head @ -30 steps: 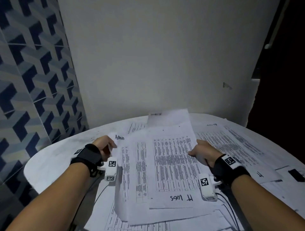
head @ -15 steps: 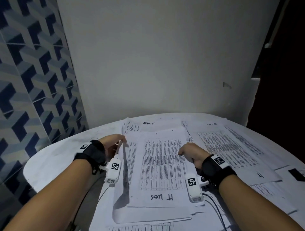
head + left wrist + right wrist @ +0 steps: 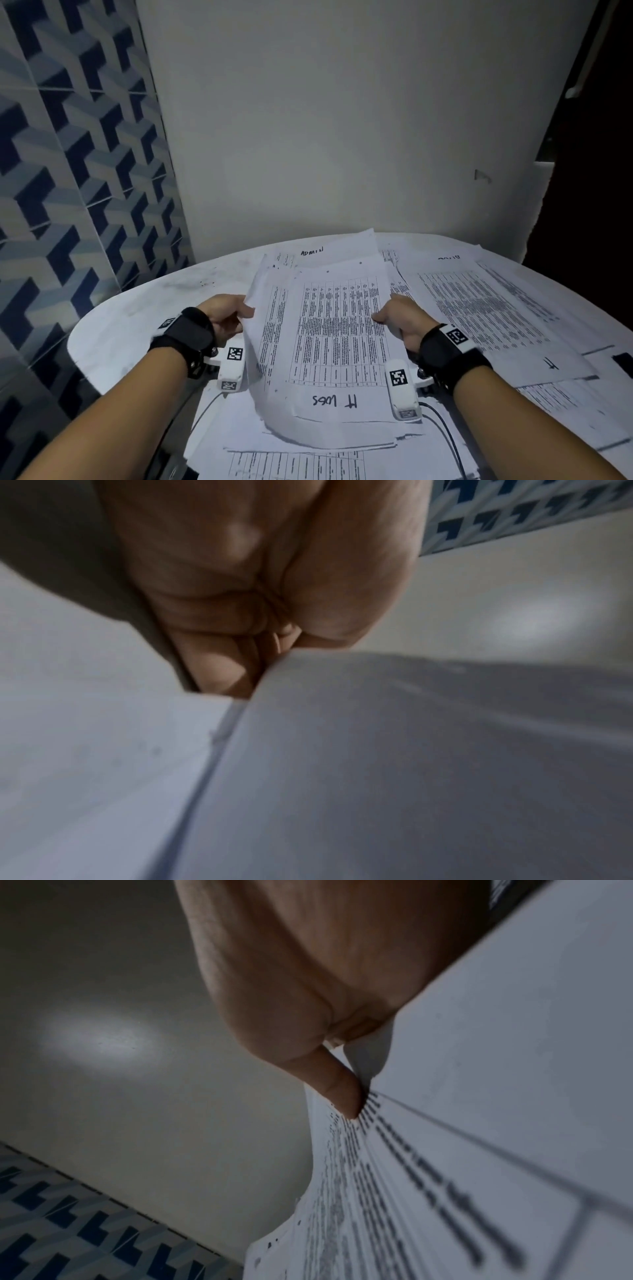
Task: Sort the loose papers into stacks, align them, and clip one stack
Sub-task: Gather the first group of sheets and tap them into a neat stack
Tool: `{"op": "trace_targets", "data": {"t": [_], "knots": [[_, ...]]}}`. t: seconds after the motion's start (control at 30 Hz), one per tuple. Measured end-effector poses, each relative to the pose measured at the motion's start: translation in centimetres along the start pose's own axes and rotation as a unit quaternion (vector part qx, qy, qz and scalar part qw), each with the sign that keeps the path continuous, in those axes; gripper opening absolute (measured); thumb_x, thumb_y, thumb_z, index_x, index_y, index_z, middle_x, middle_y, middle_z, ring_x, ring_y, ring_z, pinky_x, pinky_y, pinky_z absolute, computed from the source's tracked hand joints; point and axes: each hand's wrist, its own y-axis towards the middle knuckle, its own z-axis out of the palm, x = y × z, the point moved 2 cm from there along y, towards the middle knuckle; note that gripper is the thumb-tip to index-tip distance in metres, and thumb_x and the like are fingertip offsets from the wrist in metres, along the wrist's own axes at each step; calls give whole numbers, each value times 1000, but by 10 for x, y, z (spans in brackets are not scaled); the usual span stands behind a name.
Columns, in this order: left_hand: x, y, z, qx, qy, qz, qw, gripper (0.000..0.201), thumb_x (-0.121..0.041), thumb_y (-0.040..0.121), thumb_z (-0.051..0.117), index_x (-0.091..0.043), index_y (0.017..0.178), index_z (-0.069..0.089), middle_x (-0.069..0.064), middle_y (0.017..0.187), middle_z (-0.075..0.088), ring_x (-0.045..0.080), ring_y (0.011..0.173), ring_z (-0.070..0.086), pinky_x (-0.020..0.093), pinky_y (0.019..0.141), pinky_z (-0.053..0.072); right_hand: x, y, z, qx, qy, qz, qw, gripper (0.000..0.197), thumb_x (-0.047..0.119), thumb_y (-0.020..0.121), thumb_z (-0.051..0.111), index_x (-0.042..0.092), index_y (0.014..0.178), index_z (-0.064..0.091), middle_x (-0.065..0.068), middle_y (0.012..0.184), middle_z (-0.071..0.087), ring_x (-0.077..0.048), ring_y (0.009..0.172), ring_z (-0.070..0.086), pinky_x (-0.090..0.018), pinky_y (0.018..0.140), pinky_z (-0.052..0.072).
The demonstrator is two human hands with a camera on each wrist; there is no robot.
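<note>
While the stack of papers (image 3: 337, 329) was held between both hands above the round white table (image 3: 144, 315), its sides were raised and its near end sagged down toward the sheets below. The left hand (image 3: 227, 317) was closed on the stack's left edge, with the thumb laid on top and the fingers curled underneath; in the left wrist view the curled fingers (image 3: 219, 669) were seen tucked against the paper's edge. The right hand (image 3: 402, 317) was closed on the right edge, the thumb (image 3: 337, 1088) being pressed onto the printed face of the top sheet, as the right wrist view showed. Printed tables were carried on the top sheet, and handwritten letters were seen near its close end, upside down to the camera. A sheet marked "ADMIN" (image 3: 329, 250) was seen behind the held stack, at the far side of the table. Another pile of printed sheets (image 3: 479, 308) was spread on the table to the right, just beside the right hand. More loose sheets (image 3: 298, 462) were lying under the held stack at the near edge. A blue patterned tile wall (image 3: 68, 171) was seen at the left and a plain white wall (image 3: 342, 120) behind the table.
</note>
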Motion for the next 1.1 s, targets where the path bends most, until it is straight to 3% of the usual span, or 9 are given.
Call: {"op": "trace_targets", "data": {"t": [0.1, 0.23, 0.4, 0.57, 0.7, 0.77, 0.87, 1.03, 1.1], "knots": [[25, 64, -24, -3, 13, -1, 1000, 80, -4, 37, 86, 13, 113, 66, 25, 110, 60, 40, 91, 42, 51, 80, 35, 0, -4, -2, -6, -8, -16, 1000, 76, -8, 96, 57, 3, 160, 18, -34, 132, 59, -40, 108, 66, -29, 84, 44], [-8, -10, 7, -7, 15, -36, 999, 37, -28, 76, 77, 2, 97, 72, 17, 85, 74, 29, 68, 67, 35, 66, 60, -3, -3, -6, -9, -15, 3, 1000, 71, -9, 95, 56, 1, 157, 23, -1, 49, 53, -8, 45, 54, -36, 94, 46], [-19, -34, 12, 20, 77, -35, 996, 18, 12, 86, 53, -3, 81, 62, 12, 69, 62, 20, 41, 58, 21, 37, 46, 0, -2, -4, -14, -20, 1, 1000, 78, -8, 95, 56, 7, 161, 17, -23, 122, 62, -29, 109, 60, -40, 105, 42], [-6, -33, 18, -9, 115, -36, 993, 22, 17, 83, 55, -5, 83, 53, 6, 59, 36, 17, 36, 30, 18, 37, 27, -3, 3, -3, -8, -21, 5, 1000, 78, -8, 94, 59, 7, 160, 20, -13, 104, 58, -26, 98, 56, -46, 116, 34], [-15, -40, 20, -2, 34, -59, 998, 14, -19, 86, 58, -10, 75, 57, 6, 66, 51, 21, 48, 44, 20, 42, 40, -2, -2, -2, -12, -4, 8, 1000, 80, -9, 94, 57, 7, 161, 16, -10, 92, 67, -25, 91, 57, -45, 118, 33], [-20, -43, 20, 16, 47, -61, 997, 34, -38, 91, 63, -6, 89, 73, 7, 71, 63, 23, 56, 59, 24, 53, 53, -2, -4, 2, -11, 0, 8, 1000, 80, -9, 95, 57, 7, 161, 16, -17, 113, 61, -30, 103, 59, -41, 107, 40], [-21, -42, 25, 24, 184, -54, 981, 56, -34, 64, 93, -5, 110, 79, 12, 110, 75, 39, 103, 68, 42, 100, 55, -3, -2, 9, -1, 4, 10, 1000, 81, -7, 93, 60, 9, 161, 18, 0, 68, 47, -9, 56, 50, -35, 84, 48], [-32, -46, 28, -51, 266, 70, 960, 24, 4, 75, 80, 12, 97, 72, 26, 84, 75, 33, 66, 67, 29, 60, 54, -4, -4, 13, 9, 50, -42, 998, 62, 1, 91, 69, 7, 148, 44, -16, 118, 64, -24, 104, 66, -37, 100, 50], [-44, -55, 22, -69, 238, 114, 962, 22, 9, 75, 77, 9, 97, 72, 27, 87, 76, 38, 72, 71, 38, 67, 61, -4, -9, 10, 1, 92, -42, 995, 12, 20, 95, 69, 16, 104, 63, -6, 82, 67, -17, 67, 65, -30, 67, 55]]}}
